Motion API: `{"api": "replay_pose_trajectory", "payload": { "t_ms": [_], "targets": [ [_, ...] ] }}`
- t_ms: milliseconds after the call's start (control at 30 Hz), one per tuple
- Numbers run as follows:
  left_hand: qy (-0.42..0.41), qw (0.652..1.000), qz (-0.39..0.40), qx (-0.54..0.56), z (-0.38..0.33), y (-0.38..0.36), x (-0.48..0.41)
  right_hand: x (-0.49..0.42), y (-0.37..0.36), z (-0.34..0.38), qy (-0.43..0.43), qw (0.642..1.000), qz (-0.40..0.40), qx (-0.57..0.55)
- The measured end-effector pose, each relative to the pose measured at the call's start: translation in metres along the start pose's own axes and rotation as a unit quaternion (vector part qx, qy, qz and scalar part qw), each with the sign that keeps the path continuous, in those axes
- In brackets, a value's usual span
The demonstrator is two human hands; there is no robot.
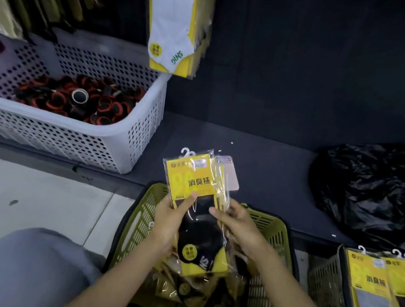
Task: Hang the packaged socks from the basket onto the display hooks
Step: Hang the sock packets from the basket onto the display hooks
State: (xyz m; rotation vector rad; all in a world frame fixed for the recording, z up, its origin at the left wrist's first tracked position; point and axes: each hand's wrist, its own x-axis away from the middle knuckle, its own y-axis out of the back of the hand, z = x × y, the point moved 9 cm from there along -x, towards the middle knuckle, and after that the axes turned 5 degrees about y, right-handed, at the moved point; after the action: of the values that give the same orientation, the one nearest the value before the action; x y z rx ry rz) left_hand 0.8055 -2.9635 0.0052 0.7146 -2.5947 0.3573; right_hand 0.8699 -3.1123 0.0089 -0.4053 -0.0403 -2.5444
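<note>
Far left of the frame sits a white perforated basket (69, 136) full of black-and-orange rolled things (56, 102). Just right of it, top centre, a bunch of hanging white-sock packs (172, 28) dangles down. Dead centre, the left hand (170, 216) grips a bundle of yellow sock packs (190, 177) by its left edge, thumb across the front card and fingers curled behind. The bundle is upright in the air, right above the green basket (142, 212), which has more packs in it. The right hand (236, 222) pinches the bundle's right edge, thumb on the clear wrap. Far right there's a crumpled black plastic bag (377, 189), and below it a grey basket (323, 280) holding more yellow packs.
</note>
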Motion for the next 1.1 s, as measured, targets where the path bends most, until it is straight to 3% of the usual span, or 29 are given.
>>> {"api": "replay_pose_trajectory", "payload": {
  "t_ms": [367,533,800,1100],
  "targets": [
    [-0.288,0.957,0.004,-0.036,-0.225,0.026,0.028,-0.024,-0.037,0.199,0.155,0.987,-0.042,-0.005],
    [-0.323,0.946,-0.026,-0.019,-0.278,0.055,0.028,-0.037,-0.051,0.257,0.205,0.976,-0.070,-0.030],
    [-0.380,0.911,-0.161,0.014,-0.357,0.135,0.036,-0.063,-0.059,0.331,0.289,0.948,-0.128,-0.027],
    [-0.419,0.892,-0.171,0.011,-0.402,0.162,0.032,-0.102,-0.101,0.383,0.336,0.934,-0.115,0.034]
  ]
}}
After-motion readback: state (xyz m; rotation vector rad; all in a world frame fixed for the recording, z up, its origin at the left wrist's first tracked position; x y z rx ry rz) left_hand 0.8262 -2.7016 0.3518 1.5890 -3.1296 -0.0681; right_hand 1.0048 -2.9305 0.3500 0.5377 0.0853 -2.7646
